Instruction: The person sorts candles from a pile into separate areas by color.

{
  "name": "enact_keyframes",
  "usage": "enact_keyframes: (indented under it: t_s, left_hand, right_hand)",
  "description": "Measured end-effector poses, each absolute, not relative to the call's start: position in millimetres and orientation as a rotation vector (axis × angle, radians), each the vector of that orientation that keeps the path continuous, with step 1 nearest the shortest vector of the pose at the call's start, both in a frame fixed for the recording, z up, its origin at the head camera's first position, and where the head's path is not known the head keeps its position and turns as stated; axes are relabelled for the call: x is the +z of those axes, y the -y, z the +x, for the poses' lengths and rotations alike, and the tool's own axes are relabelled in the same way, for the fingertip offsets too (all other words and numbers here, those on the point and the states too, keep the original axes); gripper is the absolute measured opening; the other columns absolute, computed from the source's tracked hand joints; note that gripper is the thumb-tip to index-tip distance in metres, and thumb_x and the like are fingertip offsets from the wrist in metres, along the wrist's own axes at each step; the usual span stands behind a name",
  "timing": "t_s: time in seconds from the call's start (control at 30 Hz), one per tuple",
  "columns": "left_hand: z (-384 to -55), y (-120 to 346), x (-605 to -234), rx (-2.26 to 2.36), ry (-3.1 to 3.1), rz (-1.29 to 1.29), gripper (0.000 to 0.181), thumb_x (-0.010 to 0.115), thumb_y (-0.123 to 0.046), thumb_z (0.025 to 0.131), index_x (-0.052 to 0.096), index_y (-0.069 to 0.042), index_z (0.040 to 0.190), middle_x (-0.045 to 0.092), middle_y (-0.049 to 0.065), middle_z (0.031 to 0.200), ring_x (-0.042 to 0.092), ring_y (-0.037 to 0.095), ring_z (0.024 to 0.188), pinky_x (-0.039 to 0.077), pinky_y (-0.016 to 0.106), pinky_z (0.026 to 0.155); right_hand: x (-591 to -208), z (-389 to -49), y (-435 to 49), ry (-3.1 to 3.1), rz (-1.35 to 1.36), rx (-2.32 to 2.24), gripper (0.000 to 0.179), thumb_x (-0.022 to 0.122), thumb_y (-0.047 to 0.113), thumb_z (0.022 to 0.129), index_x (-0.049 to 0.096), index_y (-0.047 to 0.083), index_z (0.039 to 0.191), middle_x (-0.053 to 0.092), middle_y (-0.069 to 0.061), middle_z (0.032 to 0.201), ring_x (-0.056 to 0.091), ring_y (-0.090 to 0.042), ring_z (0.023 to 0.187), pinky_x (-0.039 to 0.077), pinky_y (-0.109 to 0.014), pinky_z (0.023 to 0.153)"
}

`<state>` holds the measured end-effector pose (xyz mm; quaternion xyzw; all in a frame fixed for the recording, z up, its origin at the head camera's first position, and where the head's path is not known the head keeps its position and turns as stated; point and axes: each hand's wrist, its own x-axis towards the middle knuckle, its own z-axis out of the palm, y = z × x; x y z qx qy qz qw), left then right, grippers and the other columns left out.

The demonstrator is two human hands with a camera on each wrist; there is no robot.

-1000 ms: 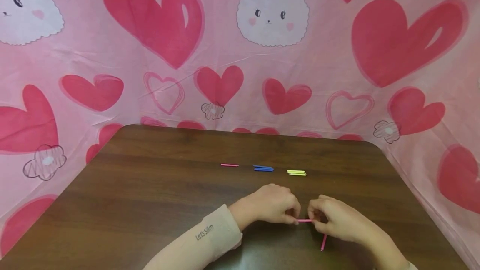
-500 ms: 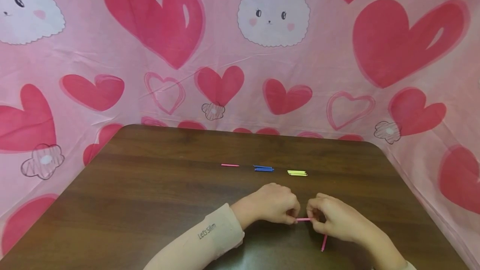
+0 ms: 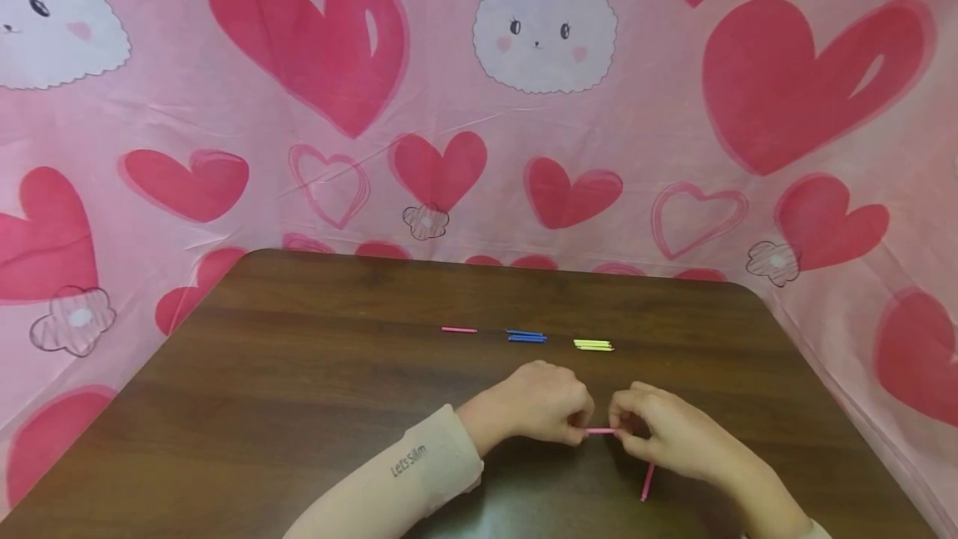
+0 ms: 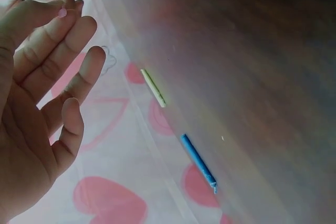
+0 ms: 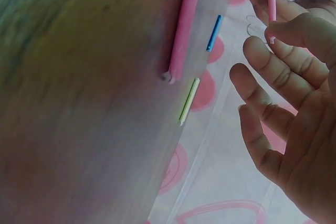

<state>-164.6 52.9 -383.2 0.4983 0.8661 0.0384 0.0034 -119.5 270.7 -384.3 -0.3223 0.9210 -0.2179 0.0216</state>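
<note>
Between my two hands a thin pink candle (image 3: 601, 431) is stretched sideways, one end pinched by each. My left hand (image 3: 542, 406) has thumb and forefinger on its left end; only a bit of pink candle (image 4: 62, 12) peeks out in the left wrist view. My right hand (image 3: 669, 431) pinches the other end, where a white wick sticks out past the thumb in the right wrist view; its remaining fingers spread loosely. Below that hand a second pink candle (image 3: 647, 482) lies on the brown table (image 3: 314, 406), its upper end hidden by the hand.
Farther back on the table lie a single pink candle (image 3: 459, 329), a small group of blue candles (image 3: 526, 337) and a small group of yellow candles (image 3: 593, 345), in a row from left to right. A pink heart-patterned cloth (image 3: 464, 115) hangs behind the table.
Both hands have shifted slightly away from me and to the left, the pinched pink candle moving with them. The candles on the table lie as before.
</note>
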Motion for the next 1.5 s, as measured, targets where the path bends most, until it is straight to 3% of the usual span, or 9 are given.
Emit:
enact_keyframes:
  t_s: [0.4,0.97,1.27,1.5]
  left_hand:
    - [-165.2,-33.5,-380.6,0.101,-2.744,1.544,0.015,0.073,-0.034,0.084,0.069,-0.031,0.07,0.057,-0.019,0.062,0.05,-0.001,0.059,0.037,0.02,0.052]
    - [-177.2,25.1,-374.7,0.034,-2.831,1.486,0.016,0.075,-0.033,0.084,0.07,-0.027,0.07,0.061,-0.016,0.063,0.05,0.002,0.058,0.035,0.021,0.05]
    - [-195.6,66.0,-380.6,0.1,-2.911,1.441,0.016,0.078,-0.029,0.081,0.07,-0.026,0.067,0.061,-0.014,0.061,0.054,0.007,0.059,0.044,0.027,0.056]
    - [-209.5,86.7,-382.7,0.174,-2.913,1.34,0.012,0.078,-0.026,0.082,0.072,-0.025,0.071,0.061,-0.012,0.063,0.052,0.008,0.059,0.043,0.026,0.055]
  right_hand:
    - [-387.3,-122.8,-280.7,-2.948,-1.255,-0.598,0.022,0.078,0.012,0.081,0.066,0.028,0.09,0.058,0.019,0.089,0.05,0.003,0.082,0.046,-0.021,0.066]
    - [-397.2,-119.8,-317.7,-2.883,-1.234,-0.547,0.013,0.077,0.021,0.086,0.069,0.027,0.093,0.064,0.014,0.089,0.049,0.002,0.086,0.045,-0.022,0.066]
    - [-408.9,-119.0,-325.4,-2.798,-1.249,-0.597,0.023,0.077,0.013,0.084,0.065,0.029,0.095,0.059,0.021,0.093,0.05,0.003,0.089,0.048,-0.024,0.068]
    - [-410.6,-118.1,-323.0,-2.822,-1.229,-0.531,0.031,0.079,0.011,0.079,0.062,0.033,0.092,0.053,0.022,0.095,0.047,0.002,0.091,0.046,-0.023,0.067]
